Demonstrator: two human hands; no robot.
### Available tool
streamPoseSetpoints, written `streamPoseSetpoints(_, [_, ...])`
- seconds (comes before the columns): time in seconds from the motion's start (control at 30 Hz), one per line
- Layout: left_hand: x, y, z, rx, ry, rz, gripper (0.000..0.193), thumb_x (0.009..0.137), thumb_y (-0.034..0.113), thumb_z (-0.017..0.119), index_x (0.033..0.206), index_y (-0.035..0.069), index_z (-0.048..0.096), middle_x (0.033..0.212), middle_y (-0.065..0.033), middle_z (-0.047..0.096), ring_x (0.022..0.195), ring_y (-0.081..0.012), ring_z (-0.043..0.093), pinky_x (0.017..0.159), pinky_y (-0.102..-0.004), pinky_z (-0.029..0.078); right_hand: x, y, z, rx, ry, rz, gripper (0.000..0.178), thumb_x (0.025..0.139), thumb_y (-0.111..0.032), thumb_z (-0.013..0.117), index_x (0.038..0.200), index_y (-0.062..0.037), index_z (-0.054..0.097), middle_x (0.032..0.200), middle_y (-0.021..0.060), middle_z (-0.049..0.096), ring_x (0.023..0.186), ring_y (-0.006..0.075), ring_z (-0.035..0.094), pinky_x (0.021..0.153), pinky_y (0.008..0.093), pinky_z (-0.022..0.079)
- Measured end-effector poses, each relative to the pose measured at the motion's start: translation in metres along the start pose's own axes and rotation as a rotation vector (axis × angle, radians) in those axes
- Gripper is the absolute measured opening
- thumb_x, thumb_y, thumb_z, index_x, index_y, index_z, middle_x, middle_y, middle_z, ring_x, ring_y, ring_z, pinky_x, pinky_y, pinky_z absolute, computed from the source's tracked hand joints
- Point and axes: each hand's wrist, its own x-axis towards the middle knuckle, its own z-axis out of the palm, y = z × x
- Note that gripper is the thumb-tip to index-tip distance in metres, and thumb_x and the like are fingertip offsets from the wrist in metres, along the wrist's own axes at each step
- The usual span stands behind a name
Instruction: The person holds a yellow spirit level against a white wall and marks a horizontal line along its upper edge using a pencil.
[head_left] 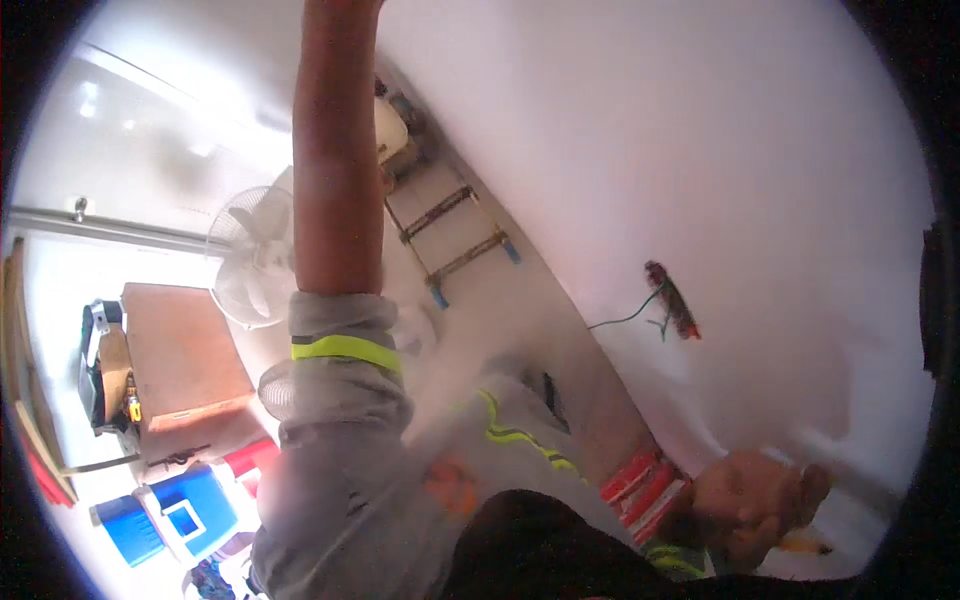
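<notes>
Although the right hand [745,505] shows at the lower right, against the white wall [790,180], blur hides how far its grip is closed and whether it has hold of the one slim yellow-orange thing [806,546] just beneath it. The left forearm [338,170] rises straight out over the top edge, so the left hand is out of view and its grip cannot be told. Above the right hand, well apart from it, one ragged slot [672,300] opens in the wall, with a green wire [630,318] trailing from it. Left of the right hand lies a red-and-white striped thing [645,492].

The raised arm and its grey sleeve [345,395] stand in the way of the room behind, covering the right side of one white fan [250,255]; a dark shape [535,550] blocks the lower middle. Right of the arm, one ladder [455,235] shows two rungs and two blue feet. At the left are one brown box [190,350], one dark tool bag [105,365] beside it with a yellow-handled tool [133,400], and, below, two blue containers [128,530], next to something red [252,465].
</notes>
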Motion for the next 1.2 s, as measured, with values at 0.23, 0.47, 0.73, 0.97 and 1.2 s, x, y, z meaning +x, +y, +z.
streamPoseSetpoints(0.23, [-0.006, 0.005, 0.011, -0.091, 0.036, -0.099, 0.08, 0.086, 0.055, 0.069, 0.138, 0.001, 0.041, 0.123, -0.0189, 0.055, 0.108, -0.0299, 0.061, 0.092, -0.0425, 0.05, -0.01, 0.009, 0.021, 0.133, -0.14, 0.055, 0.036, 0.084, -0.021, 0.076, 0.112, -0.0025, 0.062, 0.122, 0.0174, 0.06, 0.112, 0.0351, 0.057, 0.098, 0.046, 0.046])
streamPoseSetpoints(0.47, [-0.006, 0.008, 0.006, -0.053, 0.019, -0.117, 0.074, 0.088, 0.047, 0.069, 0.138, 0.001, 0.039, 0.139, -0.022, 0.038, 0.128, -0.0335, 0.047, 0.103, -0.0453, 0.047, 0.004, -0.023, 0.033, 0.202, -0.111, 0.039, 0.039, 0.083, -0.019, 0.077, 0.114, -0.0026, 0.062, 0.126, 0.0187, 0.058, 0.115, 0.0365, 0.056, 0.099, 0.0469, 0.046])
streamPoseSetpoints(0.73, [-0.012, -0.012, 0.032, -0.075, 0.244, 0.038, 0.085, 0.075, 0.04, 0.083, 0.139, 0.006, 0.039, 0.143, -0.0147, 0.04, 0.131, -0.0318, 0.043, 0.101, -0.0487, 0.043, 0.104, -0.154, 0.003, 0.046, 0.233, -0.193, 0.041, 0.082, -0.017, 0.078, 0.116, -0.0027, 0.061, 0.13, 0.0202, 0.056, 0.118, 0.0381, 0.054, 0.101, 0.048, 0.045])
streamPoseSetpoints(0.97, [0.002, -0.001, 0.039, -0.17, 0.296, 0.002, 0.101, 0.058, 0.043, 0.093, 0.138, 0.008, 0.042, 0.144, -0.0202, 0.032, 0.134, -0.0353, 0.033, 0.106, -0.0506, 0.035, 0.214, -0.306, -0.052, -0.134, 0.691, -0.507, 0.044, 0.08, -0.016, 0.079, 0.118, -0.0028, 0.06, 0.133, 0.0216, 0.053, 0.121, 0.0396, 0.052, 0.102, 0.049, 0.044])
streamPoseSetpoints(1.2, [0.014, -0.018, 0.026, -0.185, 0.304, 0.035, 0.099, 0.057, 0.046, 0.092, 0.133, 0.003, 0.045, 0.141, -0.0251, 0.027, 0.133, -0.0412, 0.028, 0.108, -0.0563, 0.031, 0.277, -0.379, -0.007, -0.069, 0.955, -0.643, 0.039, 0.083, -0.011, 0.077, 0.118, -0.007, 0.061, 0.132, 0.0239, 0.054, 0.121, 0.0386, 0.053, 0.101, 0.0472, 0.047])
